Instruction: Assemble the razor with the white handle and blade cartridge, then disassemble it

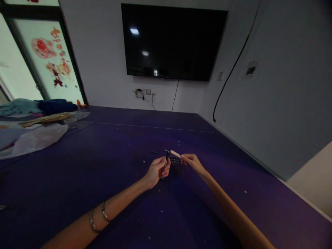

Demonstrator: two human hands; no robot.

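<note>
Gripping a slim black tool [167, 156] with a T-shaped metallic-looking head in the curled left hand [157, 168], pinching a pale slender stick [175, 154] in the right hand's [191, 162] fingertips, holding both above the dark-purple surface [109, 166]; seemingly lining up stick with head, calling for steady aim.

The left grip [157, 169] hides the dark tool [167, 155] — partly.

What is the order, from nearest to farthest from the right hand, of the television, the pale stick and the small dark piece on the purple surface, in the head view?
1. Pale stick: held in the right hand, pointing left.
2. Small dark piece: on the purple surface, just beyond the left hand.
3. Television: on the wall, farthest back.
</note>
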